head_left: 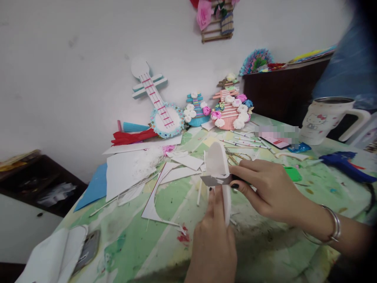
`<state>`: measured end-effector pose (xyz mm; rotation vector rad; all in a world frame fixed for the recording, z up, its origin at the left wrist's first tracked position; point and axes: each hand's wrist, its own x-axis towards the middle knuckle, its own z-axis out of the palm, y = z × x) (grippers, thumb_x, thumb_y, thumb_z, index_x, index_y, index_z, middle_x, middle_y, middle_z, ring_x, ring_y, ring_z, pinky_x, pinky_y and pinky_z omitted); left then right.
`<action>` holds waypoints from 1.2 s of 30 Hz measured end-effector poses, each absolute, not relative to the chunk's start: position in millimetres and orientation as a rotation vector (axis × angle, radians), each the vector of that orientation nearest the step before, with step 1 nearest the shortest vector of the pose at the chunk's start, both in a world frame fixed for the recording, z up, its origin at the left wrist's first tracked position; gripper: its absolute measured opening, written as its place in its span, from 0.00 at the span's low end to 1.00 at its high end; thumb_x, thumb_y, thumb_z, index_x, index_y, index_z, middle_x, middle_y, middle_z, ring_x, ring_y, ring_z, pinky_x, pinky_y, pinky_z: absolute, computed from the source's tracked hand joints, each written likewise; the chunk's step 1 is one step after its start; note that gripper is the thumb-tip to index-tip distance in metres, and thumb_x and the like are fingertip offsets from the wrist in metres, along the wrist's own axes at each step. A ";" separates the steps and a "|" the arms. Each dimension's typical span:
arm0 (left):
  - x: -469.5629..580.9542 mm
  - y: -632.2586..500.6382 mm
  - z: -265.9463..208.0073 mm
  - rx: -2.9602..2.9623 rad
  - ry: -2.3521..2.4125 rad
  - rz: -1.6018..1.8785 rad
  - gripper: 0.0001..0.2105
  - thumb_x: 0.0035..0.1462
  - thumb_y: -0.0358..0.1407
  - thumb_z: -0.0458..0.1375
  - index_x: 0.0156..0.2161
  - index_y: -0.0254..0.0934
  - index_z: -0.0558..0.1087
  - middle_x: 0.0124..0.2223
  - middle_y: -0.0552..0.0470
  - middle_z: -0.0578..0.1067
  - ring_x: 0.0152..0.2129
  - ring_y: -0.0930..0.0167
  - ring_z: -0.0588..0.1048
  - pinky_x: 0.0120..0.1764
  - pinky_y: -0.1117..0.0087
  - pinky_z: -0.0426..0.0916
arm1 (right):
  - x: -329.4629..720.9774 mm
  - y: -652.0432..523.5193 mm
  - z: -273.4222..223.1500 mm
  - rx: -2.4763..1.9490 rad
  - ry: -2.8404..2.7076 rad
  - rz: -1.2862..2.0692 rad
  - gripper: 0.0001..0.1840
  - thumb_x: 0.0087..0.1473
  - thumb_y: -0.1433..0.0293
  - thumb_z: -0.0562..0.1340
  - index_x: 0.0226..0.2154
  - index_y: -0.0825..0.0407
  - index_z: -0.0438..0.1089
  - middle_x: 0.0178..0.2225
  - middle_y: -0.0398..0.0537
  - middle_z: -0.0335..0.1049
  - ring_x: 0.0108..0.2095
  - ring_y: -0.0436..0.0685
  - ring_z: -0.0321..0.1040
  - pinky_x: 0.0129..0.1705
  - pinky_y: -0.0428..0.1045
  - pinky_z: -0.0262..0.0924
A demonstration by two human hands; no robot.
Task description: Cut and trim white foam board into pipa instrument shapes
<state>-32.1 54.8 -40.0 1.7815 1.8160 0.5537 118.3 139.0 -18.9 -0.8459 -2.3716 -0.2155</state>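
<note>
Over the table's front half, my left hand is closed around the lower part of a white rounded foam piece, which stands on edge. My right hand grips a knife whose broad grey blade lies across the foam's middle, touching it. The knife's handle is mostly covered by my fingers. White offcuts are scattered just beyond, among them a cut-out frame with a curved inner edge. Gold-handled scissors lie behind my right hand.
A craft lute and flower-trimmed models lean on the wall. At right are a glue gun, a mug, a phone and a green plastic piece. White sheets lie left.
</note>
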 end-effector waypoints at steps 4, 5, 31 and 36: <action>-37.6 54.0 -43.2 1.787 1.776 0.598 0.37 0.52 0.24 0.45 0.66 0.40 0.39 0.64 0.41 0.56 0.54 0.60 0.67 0.53 0.63 0.58 | 124.6 143.7 -21.7 -0.844 -2.333 -0.169 0.15 0.62 0.66 0.49 0.40 0.54 0.68 0.29 0.50 0.67 0.30 0.55 0.64 0.31 0.49 0.53; -38.4 53.9 -43.6 1.790 1.771 0.612 0.37 0.52 0.24 0.45 0.66 0.40 0.39 0.64 0.42 0.57 0.53 0.61 0.67 0.54 0.63 0.58 | 125.9 144.5 -22.3 -0.844 -2.333 -0.141 0.14 0.62 0.66 0.49 0.40 0.54 0.68 0.30 0.50 0.68 0.31 0.56 0.65 0.32 0.49 0.54; -45.6 54.2 -58.7 1.898 1.668 0.800 0.39 0.50 0.25 0.47 0.66 0.41 0.37 0.60 0.41 0.63 0.50 0.60 0.69 0.47 0.65 0.63 | 141.2 158.2 -24.2 -0.956 -2.289 -0.107 0.15 0.61 0.63 0.49 0.40 0.50 0.69 0.32 0.48 0.72 0.29 0.56 0.68 0.30 0.49 0.53; -43.4 54.7 -66.5 1.931 1.662 0.766 0.40 0.49 0.24 0.47 0.66 0.44 0.38 0.65 0.44 0.56 0.53 0.58 0.67 0.48 0.63 0.63 | 135.1 151.7 -19.4 -0.916 -2.293 -0.131 0.14 0.61 0.65 0.50 0.39 0.52 0.69 0.35 0.51 0.72 0.33 0.57 0.69 0.31 0.49 0.55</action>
